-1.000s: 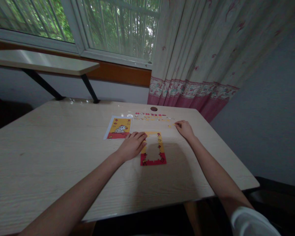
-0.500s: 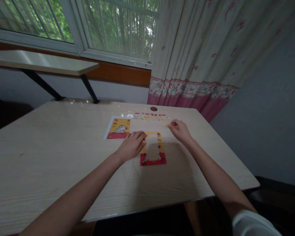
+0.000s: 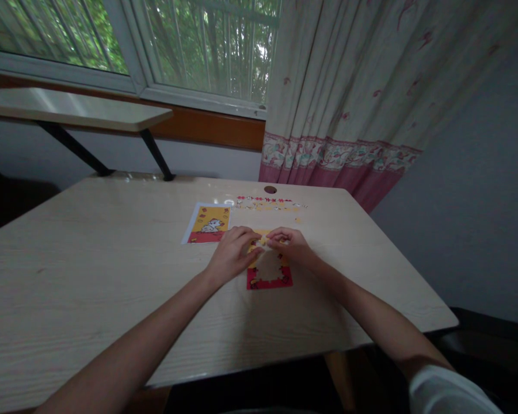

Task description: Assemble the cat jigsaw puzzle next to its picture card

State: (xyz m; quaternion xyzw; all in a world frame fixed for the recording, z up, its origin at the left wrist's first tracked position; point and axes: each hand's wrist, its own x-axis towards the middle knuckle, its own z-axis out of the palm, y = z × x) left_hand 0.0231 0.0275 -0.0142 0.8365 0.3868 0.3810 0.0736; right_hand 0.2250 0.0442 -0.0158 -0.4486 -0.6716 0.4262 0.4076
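Observation:
A partly assembled jigsaw puzzle lies on the table, its border red along the bottom and yellow above, with bare tabletop inside. Over its upper part, my right hand pinches a small yellow puzzle piece. At the puzzle's upper left, my left hand has thumb and fingers apart, close to that piece. Both hands cover parts of the border. Left of the puzzle is a reference picture of a white cartoon animal on yellow and red.
Rows of loose puzzle pieces lie beyond the hands, red at the back, white and yellow in front. A single yellow piece sits nearer. A raised shelf stands at the table's back left; a curtain hangs behind.
My right hand has moved left and nearer, from beside the loose pieces to the puzzle's top. My left thumb and fingers have spread apart around the inner top area.

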